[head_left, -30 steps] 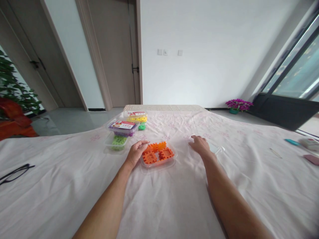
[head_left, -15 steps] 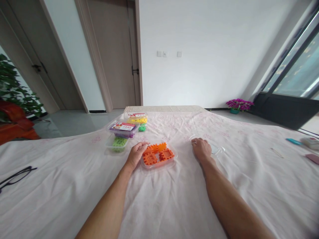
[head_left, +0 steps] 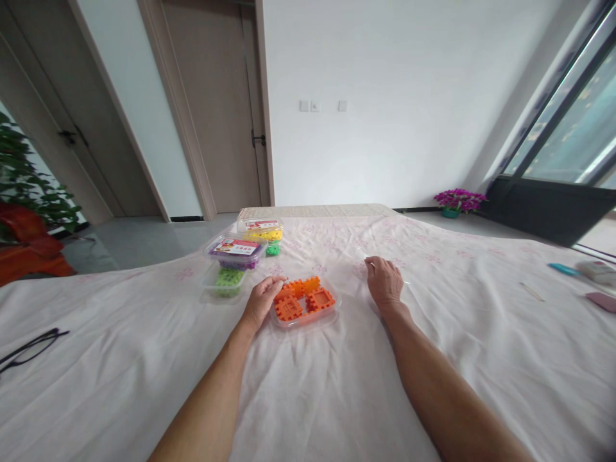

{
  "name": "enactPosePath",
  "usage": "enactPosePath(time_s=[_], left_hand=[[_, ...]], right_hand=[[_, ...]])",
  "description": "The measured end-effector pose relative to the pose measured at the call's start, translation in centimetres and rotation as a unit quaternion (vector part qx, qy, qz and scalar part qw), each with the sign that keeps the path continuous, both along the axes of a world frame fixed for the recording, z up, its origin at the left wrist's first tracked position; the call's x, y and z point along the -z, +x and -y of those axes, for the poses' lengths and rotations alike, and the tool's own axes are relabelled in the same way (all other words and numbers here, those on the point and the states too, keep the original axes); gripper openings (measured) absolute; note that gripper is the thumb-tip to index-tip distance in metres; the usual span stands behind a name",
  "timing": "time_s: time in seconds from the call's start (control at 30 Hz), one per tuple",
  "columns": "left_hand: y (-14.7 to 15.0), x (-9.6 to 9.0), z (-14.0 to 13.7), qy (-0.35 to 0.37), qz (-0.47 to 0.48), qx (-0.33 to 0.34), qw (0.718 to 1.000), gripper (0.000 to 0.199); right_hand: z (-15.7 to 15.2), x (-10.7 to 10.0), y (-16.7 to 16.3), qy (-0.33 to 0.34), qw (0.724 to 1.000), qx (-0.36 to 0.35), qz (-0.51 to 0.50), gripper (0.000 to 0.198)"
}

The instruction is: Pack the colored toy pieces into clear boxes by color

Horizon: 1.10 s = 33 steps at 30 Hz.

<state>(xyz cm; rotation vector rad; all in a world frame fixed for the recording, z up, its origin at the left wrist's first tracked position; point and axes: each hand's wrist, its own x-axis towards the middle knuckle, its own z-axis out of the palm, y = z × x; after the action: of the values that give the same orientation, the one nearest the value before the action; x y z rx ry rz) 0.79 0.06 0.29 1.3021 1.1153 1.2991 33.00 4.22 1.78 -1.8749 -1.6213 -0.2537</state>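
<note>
A clear plastic tub (head_left: 308,323) holds several orange interlocking foam-like pieces (head_left: 289,308) with toothed edges. My left hand (head_left: 262,300) is closed on the tub's left rim, thumb and fingers pinched there. To the right of the tub, my right hand (head_left: 385,280) has its fingers curled around a clear plastic lid (head_left: 407,282). The lid is see-through and mostly hidden behind that hand, so only bits of its edge show.
Left of the tub stand clear boxes of purple (head_left: 235,250), yellow (head_left: 267,235) and green pieces (head_left: 230,281), some stacked. Eyeglasses (head_left: 31,346) lie at far left. A blue item (head_left: 564,269) and a pink item (head_left: 601,301) lie at far right on the pale cloth (head_left: 308,398).
My right hand has turned upright and shifted slightly left, and the lid that lay flat beneath it has been raised. My left hand stays on the tub; the view has shifted slightly.
</note>
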Motion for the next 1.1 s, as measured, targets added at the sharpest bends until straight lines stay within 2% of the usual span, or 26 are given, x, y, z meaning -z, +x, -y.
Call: enactPosePath(time_s=[0.1, 0.2, 0.33, 0.43, 0.53, 0.77, 0.9, 1.0, 1.03, 1.1], left_hand=[[0.1, 0.0, 0.1, -0.003, 0.009, 0.0, 1.0, 0.048], [0.2, 0.0, 0.1, -0.002, 0.023, 0.003, 1.0, 0.05], [0.1, 0.1, -0.1, 0.054, 0.013, -0.043, 0.998, 0.043], [0.1, -0.4, 0.0, 0.111, -0.011, -0.097, 0.989, 0.04], [0.4, -1.4, 0.4, 0.144, -0.034, -0.137, 0.979, 0.042], [1.9, -4.9, 1.9, 0.216, -0.015, -0.141, 0.966, 0.066], [2.1, -6.1, 2.6, 0.228, -0.098, -0.124, 0.961, 0.042], [2.3, -6.3, 2.8, 0.225, -0.128, -0.133, 0.957, 0.032], [2.4, -6.3, 2.7, 0.222, -0.113, -0.136, 0.959, 0.032], [2.5, -6.2, 2.5, 0.208, -0.07, -0.129, 0.967, 0.031]], right_hand=[[0.2, -1.0, -0.9, 0.045, 0.995, -0.04, -0.08, 0.03], [0.3, -2.3, -1.9, 0.105, 0.974, -0.077, -0.186, 0.029], [0.4, -4.3, -3.3, 0.167, 0.918, -0.146, -0.33, 0.027], [0.9, -6.0, -4.3, 0.151, 0.87, -0.235, -0.406, 0.026], [2.2, -7.9, -5.2, 0.12, 0.851, -0.306, -0.41, 0.022], [6.2, -11.4, -7.4, 0.023, 0.869, -0.414, -0.27, 0.016], [7.3, -11.9, -8.4, 0.004, 0.861, -0.436, -0.261, 0.014], [7.5, -11.8, -9.0, 0.023, 0.829, -0.452, -0.329, 0.014], [7.5, -11.7, -9.2, 0.037, 0.809, -0.46, -0.364, 0.014], [7.5, -11.7, -9.6, 0.077, 0.753, -0.475, -0.449, 0.013]])
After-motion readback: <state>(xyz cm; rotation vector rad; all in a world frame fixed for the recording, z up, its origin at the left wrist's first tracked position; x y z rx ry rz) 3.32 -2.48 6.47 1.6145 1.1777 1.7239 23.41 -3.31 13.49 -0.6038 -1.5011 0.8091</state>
